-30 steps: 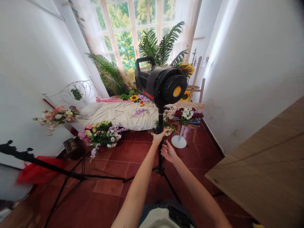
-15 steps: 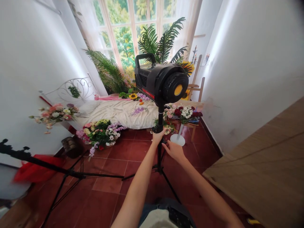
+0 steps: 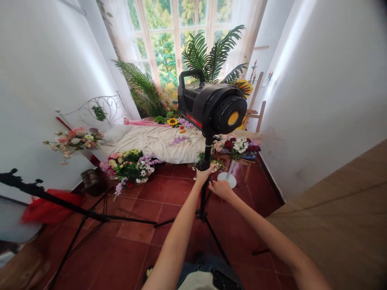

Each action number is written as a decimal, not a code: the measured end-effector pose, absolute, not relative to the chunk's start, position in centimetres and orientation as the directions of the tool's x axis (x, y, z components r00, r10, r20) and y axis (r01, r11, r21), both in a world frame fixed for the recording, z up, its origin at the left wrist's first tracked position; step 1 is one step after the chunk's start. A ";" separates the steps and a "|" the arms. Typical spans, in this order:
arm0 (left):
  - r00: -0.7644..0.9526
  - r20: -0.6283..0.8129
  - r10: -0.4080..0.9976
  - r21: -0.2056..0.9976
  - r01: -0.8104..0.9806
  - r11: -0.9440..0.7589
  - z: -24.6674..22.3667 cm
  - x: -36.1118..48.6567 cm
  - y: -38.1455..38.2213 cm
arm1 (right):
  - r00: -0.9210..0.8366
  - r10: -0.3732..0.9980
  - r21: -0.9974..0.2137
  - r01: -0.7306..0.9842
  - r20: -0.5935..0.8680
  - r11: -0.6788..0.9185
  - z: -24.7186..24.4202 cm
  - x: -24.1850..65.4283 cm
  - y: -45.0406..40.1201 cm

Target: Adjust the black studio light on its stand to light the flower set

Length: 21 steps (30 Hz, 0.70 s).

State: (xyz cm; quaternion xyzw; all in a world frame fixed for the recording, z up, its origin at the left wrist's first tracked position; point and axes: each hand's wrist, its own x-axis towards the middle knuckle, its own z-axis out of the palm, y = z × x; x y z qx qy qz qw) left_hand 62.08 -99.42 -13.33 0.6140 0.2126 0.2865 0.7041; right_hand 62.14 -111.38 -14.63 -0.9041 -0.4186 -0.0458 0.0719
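A black studio light (image 3: 202,102) with a top handle, a red stripe and a yellow round front sits on top of a black light stand (image 3: 208,151). My left hand (image 3: 203,175) is wrapped round the stand's column, just below a black collar. Slightly lower, on the column's right side, my right hand (image 3: 222,189) has its fingertips closed at a small dark knob (image 3: 210,182), partly hidden by the fingers. The stand's legs (image 3: 215,237) are spread on the floor in front of me.
Another black stand (image 3: 69,207) leans across the left, its legs reaching toward mine. Behind are a bed with a cream sheet (image 3: 157,143), a flower basket (image 3: 130,169), a white pedestal base (image 3: 226,178) and a wooden easel (image 3: 256,104). A wooden panel (image 3: 341,225) stands right.
The view has shifted a little, so the light and stand appear slightly farther right. Both hands keep the same places on the stand.
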 end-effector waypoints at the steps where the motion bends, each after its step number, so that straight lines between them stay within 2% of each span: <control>1: 0.750 0.045 0.660 0.986 -0.139 0.090 -13.3 62.0 -99.5 | 0.651 0.746 -0.117 0.759 0.144 -0.640 -14.9 62.3 -111.4; 5: 0.786 0.046 0.617 0.980 -0.155 0.125 -12.8 61.7 -99.7 | 0.651 0.739 -0.169 0.759 0.173 -0.629 -16.2 62.5 -111.4; 14: 0.838 0.079 0.539 0.974 -0.181 0.138 -11.9 60.4 -98.6 | 0.677 0.650 -0.262 0.735 0.344 -0.626 -18.3 61.8 -110.8; 21: 0.855 0.171 0.490 0.976 -0.214 0.033 -13.9 57.4 -97.4 | 0.691 0.592 -0.298 0.718 0.416 -0.629 -19.6 61.2 -110.3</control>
